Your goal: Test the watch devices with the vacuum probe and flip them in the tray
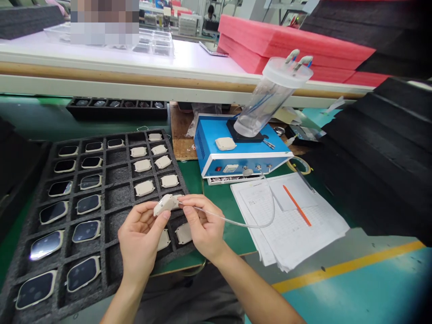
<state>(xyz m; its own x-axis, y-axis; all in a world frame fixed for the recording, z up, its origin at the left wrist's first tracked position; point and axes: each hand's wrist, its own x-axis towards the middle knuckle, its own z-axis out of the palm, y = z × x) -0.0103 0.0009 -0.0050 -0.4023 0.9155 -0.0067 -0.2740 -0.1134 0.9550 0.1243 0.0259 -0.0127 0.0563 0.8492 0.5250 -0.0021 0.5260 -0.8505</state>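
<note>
Over the near right part of a gray foam tray (116, 193), the left hand (140, 231) pinches a pale watch-like case (164, 205) between thumb and fingers. The right hand (205, 227) has its fingers pinched on a clear tube (238, 222), close against the case's right end. Those fingers cover the tube's tip, so whether it enters the case cannot be told. Both hands partly hide pale cases lying in the compartments beneath, and the tray's near left corner is cut off. To the right, the tube loops across white papers (270, 243), their print too small to read, and up to the front of a blue box (211, 130). The papers jut past the near edge of the tabletop (236, 240). A strip of green tabletop between tray and papers leaves room beside the right hand; a dark foam stack (367, 166), partly out of view, bounds the right.
</note>
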